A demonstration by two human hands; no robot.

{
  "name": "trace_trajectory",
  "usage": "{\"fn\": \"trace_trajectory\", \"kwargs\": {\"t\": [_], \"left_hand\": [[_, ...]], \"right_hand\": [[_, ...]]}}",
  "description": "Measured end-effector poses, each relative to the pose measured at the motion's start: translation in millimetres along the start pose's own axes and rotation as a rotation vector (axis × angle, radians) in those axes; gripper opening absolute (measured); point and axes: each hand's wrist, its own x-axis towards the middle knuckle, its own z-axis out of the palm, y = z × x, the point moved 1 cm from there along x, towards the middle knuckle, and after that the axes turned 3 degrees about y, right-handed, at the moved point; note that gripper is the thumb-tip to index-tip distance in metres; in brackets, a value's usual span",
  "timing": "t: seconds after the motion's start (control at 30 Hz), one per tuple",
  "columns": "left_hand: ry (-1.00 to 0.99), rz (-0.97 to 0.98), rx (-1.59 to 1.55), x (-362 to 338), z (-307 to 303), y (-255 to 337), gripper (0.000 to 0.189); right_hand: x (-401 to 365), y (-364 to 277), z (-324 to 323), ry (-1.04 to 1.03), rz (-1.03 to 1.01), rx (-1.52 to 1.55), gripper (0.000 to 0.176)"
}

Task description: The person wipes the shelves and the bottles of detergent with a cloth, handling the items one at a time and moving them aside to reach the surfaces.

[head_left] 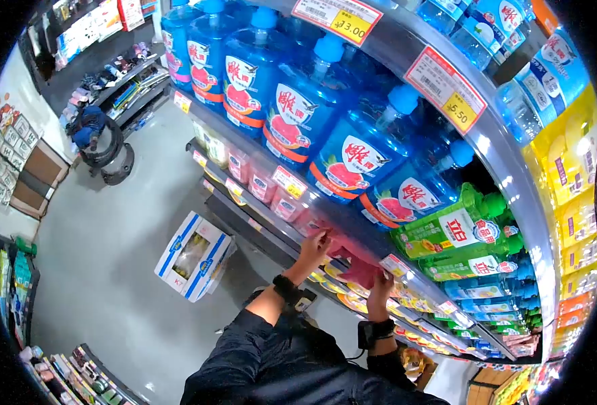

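Note:
A pink cloth is stretched between my two hands in front of the shelf edge. My left hand has its fingers pinched on the cloth's left side. On its lower right side, my right hand is closed on the cloth. Just above stand blue pump bottles with red and white labels. Green bottles lie to the right of them. Pink packages sit on the shelf below, left of my left hand.
A white and blue box stands on the floor at the left. Farther back is a dark round-based object. Price tags line the shelf rails. Yellow packs hang at the right. Another shelf is at the lower left.

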Motion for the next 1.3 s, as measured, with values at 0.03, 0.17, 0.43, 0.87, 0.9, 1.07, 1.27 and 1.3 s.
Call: {"fn": "trace_trajectory", "kwargs": {"t": [0.03, 0.17, 0.43, 0.87, 0.9, 1.07, 1.27, 1.3], "left_hand": [[0.067, 0.075, -0.085, 1.6, 3.4, 9.3, 0.022], [-0.071, -0.019, -0.137, 8.4, 29.2, -15.5, 0.021], [-0.194, 0.526, 0.555, 35.8, 49.7, -23.8, 0.016], [-0.551, 0.305, 0.727, 35.2, 40.1, -21.1, 0.016], [-0.494, 0.248, 0.63, 33.5, 36.5, -13.8, 0.015], [-0.424, -0.21, 0.111, 22.3, 31.4, -11.4, 0.014], [-0.431, 0.245, 0.191, 6.7, 34.6, -59.2, 0.021], [-0.467, 0.243, 0.235, 2.9, 34.8, -66.1, 0.022]], "right_hand": [[-2.4, -5.4, 8.2, 0.152, 0.131, 0.36, 0.024], [-4.7, -11.1, 23.8, 0.325, 0.131, 0.68, 0.029], [11.1, -16.1, 57.0, -0.052, -0.157, 0.298, 0.024], [16.0, -61.2, 67.5, 0.108, 0.213, 0.881, 0.004], [16.0, -45.5, 70.6, 0.113, 0.215, 0.882, 0.004], [13.0, -5.0, 77.1, 0.285, -0.259, -0.17, 0.018], [-4.6, -30.6, 74.2, 0.218, -0.29, -0.195, 0.037], [-6.1, -17.5, 74.9, 0.22, -0.292, -0.199, 0.037]]}}
